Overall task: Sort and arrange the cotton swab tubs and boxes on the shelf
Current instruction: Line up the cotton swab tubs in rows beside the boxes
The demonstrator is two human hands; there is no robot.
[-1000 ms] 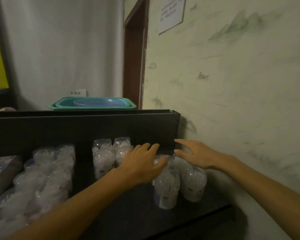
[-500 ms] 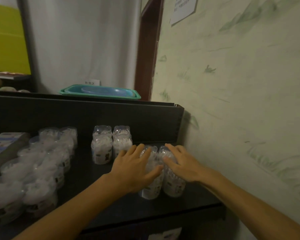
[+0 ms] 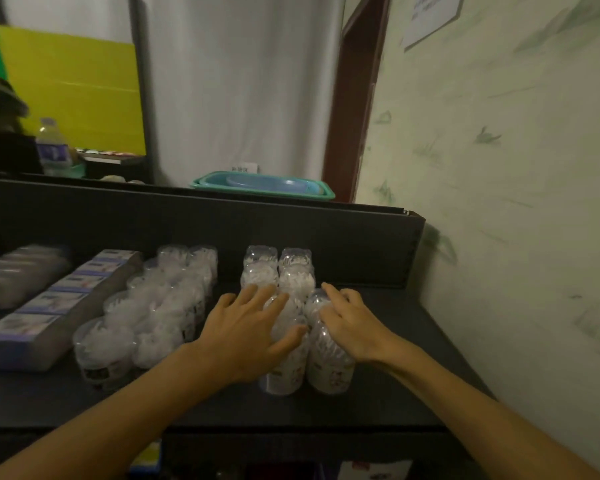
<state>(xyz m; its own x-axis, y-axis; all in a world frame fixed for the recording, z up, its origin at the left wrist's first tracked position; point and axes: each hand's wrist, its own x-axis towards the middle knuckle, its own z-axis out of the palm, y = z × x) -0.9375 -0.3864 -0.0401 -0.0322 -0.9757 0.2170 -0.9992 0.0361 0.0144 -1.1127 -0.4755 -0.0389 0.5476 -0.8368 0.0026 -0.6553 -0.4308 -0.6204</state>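
Nearest the camera, both forearms reach in over the front lip of the dark shelf (image 3: 326,407). Left hand (image 3: 246,336) lies over the top of the front-left tub (image 3: 284,368), fingers spread and fairly straight, thumb hooked along its right side. Right hand (image 3: 349,323) covers the front-right tub (image 3: 329,367), fingers curved down over the lid; whether they actually clamp it or just press, can't tell w/ the motion blur. The two tubs stand upright, touching side by side, near the shelf's front edge and to the right of centre.

Just behind them, approx. in line, a back group of tubs (image 3: 278,271) stands stacked two high against the rear panel. Left of the hands, a bigger cluster of tubs (image 3: 146,313) runs front to back; further left, a row of flat boxes (image 3: 63,299) w/ blue-white labels.

Step in hand, as I read it: squaring this pair into a column w/ the back group. Next move prob. calls for an even push from both hands toward the rear so neither tub tips or twists, closing the gap, labels kept facing front.

Beyond the shelf: a teal basin (image 3: 264,185), a curtain, a door frame.
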